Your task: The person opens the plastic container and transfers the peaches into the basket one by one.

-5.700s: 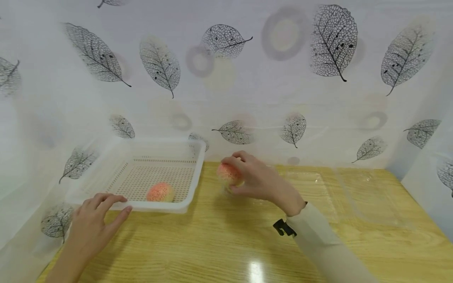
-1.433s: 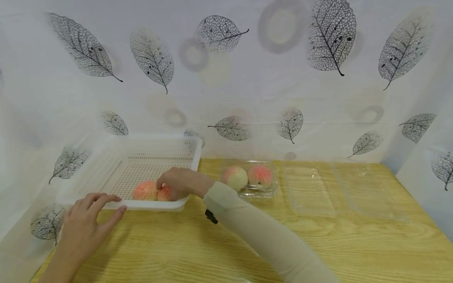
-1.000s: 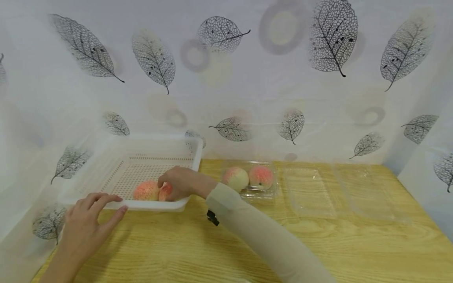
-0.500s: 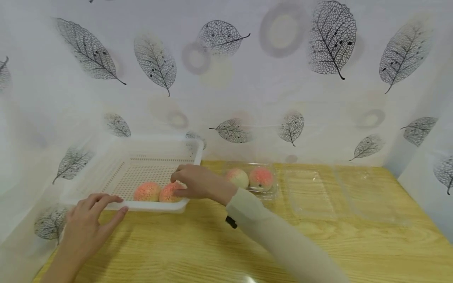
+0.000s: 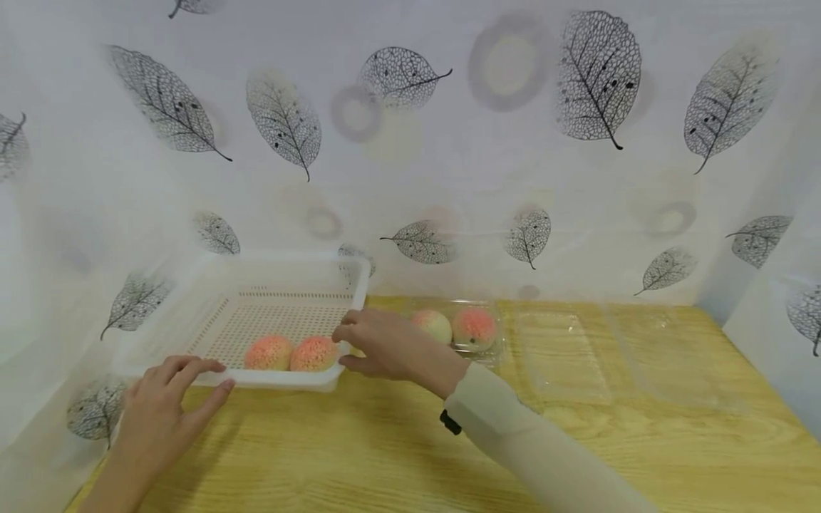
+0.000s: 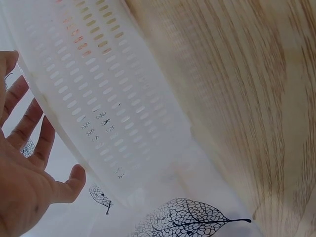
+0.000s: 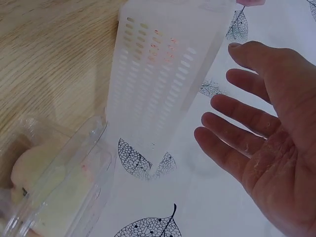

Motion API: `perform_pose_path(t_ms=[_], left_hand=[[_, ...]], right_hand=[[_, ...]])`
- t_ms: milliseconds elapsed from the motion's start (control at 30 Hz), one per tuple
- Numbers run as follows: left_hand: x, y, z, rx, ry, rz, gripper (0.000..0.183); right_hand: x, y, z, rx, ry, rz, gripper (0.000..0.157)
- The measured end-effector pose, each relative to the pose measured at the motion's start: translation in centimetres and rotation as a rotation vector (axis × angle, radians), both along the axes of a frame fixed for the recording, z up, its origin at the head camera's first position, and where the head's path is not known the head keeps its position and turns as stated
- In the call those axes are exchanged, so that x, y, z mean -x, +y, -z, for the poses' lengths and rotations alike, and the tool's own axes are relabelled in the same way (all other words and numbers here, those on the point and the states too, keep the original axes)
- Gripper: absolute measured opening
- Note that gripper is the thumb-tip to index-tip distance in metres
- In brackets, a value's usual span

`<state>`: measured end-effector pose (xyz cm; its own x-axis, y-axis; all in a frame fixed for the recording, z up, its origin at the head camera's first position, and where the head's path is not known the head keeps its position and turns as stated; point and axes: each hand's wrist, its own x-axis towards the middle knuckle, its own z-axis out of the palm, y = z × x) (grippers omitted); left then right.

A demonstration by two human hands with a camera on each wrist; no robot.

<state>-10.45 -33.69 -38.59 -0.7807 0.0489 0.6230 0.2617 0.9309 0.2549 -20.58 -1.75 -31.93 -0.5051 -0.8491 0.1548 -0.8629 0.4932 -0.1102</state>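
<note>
Two pink-and-cream peaches, a left one [image 5: 268,353] and a right one [image 5: 314,354], lie side by side at the front of the white plastic basket [image 5: 288,377]. My left hand [image 5: 169,406] has its relaxed fingers at the basket's front rim. Just off the basket's front right corner is my right hand [image 5: 398,349], its fingers loosely bent around nothing; the right wrist view shows the bare palm [image 7: 276,143]. Behind this hand sits a clear plastic box [image 5: 490,356] with two more peaches, a paler one [image 5: 435,326] partly hidden and a pinker one [image 5: 474,328].
Two clear plastic trays, a nearer one [image 5: 564,356] and a farther one [image 5: 673,356], lie on the wooden table [image 5: 359,442] to the right of the box. A leaf-print curtain [image 5: 474,164] closes off the back and both sides.
The right hand, earlier gripping a peach right of the basket, later held one inside it. It has now let go of that peach and drawn back rightward. The left hand stays put.
</note>
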Motion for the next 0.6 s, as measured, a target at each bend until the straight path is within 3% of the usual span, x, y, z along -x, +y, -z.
perform_pose_path(t_ms=[367,600], left_hand=[[0.0,-0.1,0.3,0.008,0.01,-0.003,0.026],[0.2,-0.1,0.3,0.009,0.028,0.009,0.026]], right_hand=[[-1.2,1.9,0.3,0.018,0.076,0.016,0.031],[-1.0,4.0,1.0,0.019,0.038,0.078,0.031]])
